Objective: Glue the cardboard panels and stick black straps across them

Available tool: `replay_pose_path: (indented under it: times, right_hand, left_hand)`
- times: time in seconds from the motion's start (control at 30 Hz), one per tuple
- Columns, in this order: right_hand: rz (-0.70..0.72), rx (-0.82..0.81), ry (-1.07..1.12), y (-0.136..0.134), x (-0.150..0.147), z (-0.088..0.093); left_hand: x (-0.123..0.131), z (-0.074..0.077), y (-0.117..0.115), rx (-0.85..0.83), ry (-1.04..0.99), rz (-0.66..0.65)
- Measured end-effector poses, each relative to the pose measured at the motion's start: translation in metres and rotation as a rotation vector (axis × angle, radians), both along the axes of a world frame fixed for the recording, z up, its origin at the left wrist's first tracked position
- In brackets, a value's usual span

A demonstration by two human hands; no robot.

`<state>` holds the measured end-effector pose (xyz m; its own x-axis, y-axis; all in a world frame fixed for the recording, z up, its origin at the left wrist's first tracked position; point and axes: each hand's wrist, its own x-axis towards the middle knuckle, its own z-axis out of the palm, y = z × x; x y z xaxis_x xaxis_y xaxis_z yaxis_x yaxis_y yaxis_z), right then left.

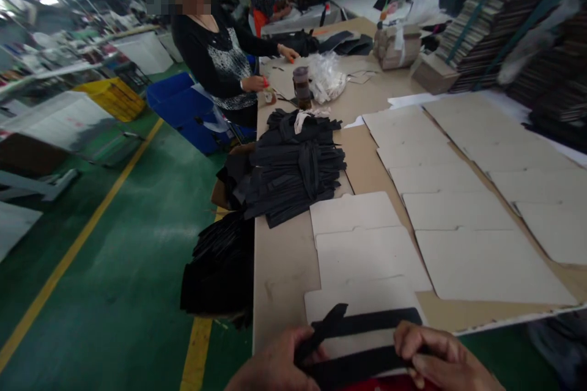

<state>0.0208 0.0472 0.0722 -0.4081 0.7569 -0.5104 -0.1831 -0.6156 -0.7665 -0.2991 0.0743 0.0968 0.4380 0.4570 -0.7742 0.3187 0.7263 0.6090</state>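
At the bottom of the head view, my left hand (277,361) is closed round a black fabric strip (360,364), and a pointed black end sticks up past its thumb. My right hand (443,354) pinches the other end, so the strip stretches between both hands at the near table edge. Just beyond it, a second black strip (380,321) lies across a pale board (358,299). Something red shows below the held strip, mostly cut off by the frame.
Bundles of black strips (298,165) lie on the table's left edge, above a box of black pieces (220,269). Overlapping pale boards (486,263) cover the right side. A jar (301,88) and clear plastic bag (326,78) stand farther back. A co-worker (220,61) stands at the left side.
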Motion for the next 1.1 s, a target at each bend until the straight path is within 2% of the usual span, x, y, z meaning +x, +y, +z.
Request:
replay_pose_path:
  times: [0.1,0.2,0.33,0.47,0.57,0.73,0.93,1.1]
  right_hand:
    - [0.035,0.091,-0.314,0.022,0.015,0.000]
    - [-0.055,0.099,-0.517,0.048,0.029,-0.013]
    - [-0.174,0.010,-0.647,0.077,0.041,-0.041]
    - [-0.269,0.017,-0.809,0.094,0.048,-0.061]
    - [-0.248,0.024,-0.921,0.101,0.050,-0.070]
    - [-0.229,0.152,-1.115,0.107,0.049,-0.081]
    - [-0.209,0.204,-1.220,0.105,0.047,-0.086]
    - [-0.222,0.270,-1.224,0.102,0.045,-0.088]
  left_hand:
    - [0.003,-0.010,0.015,0.032,0.160,-0.069]
    - [0.010,-0.023,0.031,0.101,0.290,-0.052]
    - [0.033,-0.037,0.055,0.225,0.344,0.121]
    - [0.055,-0.053,0.077,0.353,0.433,0.243]
    - [0.062,-0.065,0.087,0.333,0.451,0.283]
    - [0.061,-0.076,0.092,0.346,0.514,0.329]
    - [0.061,-0.081,0.093,0.311,0.502,0.323]
    - [0.066,-0.082,0.092,0.317,0.482,0.349]
